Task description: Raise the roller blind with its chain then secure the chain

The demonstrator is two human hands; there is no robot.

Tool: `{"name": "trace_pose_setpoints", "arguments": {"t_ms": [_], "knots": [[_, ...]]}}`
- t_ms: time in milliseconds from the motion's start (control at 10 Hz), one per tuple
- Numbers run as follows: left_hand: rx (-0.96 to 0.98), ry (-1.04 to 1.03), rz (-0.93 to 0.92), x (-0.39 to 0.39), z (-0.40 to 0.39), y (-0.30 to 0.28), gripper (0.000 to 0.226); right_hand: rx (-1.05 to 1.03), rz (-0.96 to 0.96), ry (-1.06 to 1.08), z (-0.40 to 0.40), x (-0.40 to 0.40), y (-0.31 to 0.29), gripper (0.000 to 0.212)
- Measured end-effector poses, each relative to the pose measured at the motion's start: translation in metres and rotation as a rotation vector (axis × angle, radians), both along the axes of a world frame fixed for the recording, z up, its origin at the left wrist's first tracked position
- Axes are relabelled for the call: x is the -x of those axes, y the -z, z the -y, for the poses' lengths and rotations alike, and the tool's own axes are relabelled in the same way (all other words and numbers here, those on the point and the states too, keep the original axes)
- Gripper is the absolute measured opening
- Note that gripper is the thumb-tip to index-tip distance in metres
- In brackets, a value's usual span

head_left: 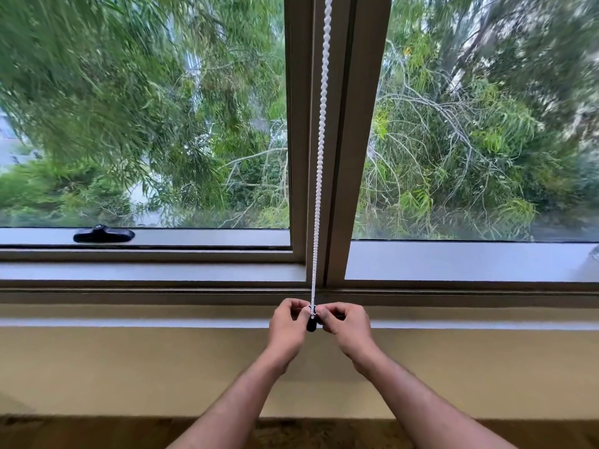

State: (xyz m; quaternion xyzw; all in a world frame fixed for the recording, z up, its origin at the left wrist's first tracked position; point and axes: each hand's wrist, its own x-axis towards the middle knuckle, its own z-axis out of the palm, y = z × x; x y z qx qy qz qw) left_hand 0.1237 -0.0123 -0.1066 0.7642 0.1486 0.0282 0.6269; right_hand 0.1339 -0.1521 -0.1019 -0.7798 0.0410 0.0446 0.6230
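A white bead chain (321,131) hangs taut down the window's centre post from the top of the view to the sill. Its lower end meets a small black holder (311,324) fixed at the sill's front edge. My left hand (287,325) pinches the chain's lower end from the left, at the holder. From the right, my right hand (346,328) pinches the same spot, fingertips touching the chain and the holder. The roller blind itself is out of view; both panes are uncovered.
A brown centre post (340,140) divides two glass panes with trees behind them. On the left sash rail lies a black window latch (103,235). Below the sill (162,314) runs a beige wall (129,367).
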Motion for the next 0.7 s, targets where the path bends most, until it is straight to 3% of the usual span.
{"name": "trace_pose_setpoints", "arguments": {"t_ms": [700], "knots": [[-0.023, 0.062, -0.03, 0.017, -0.013, -0.013, 0.008, -0.054, -0.014, 0.1, -0.007, 0.014, -0.001, 0.014]]}}
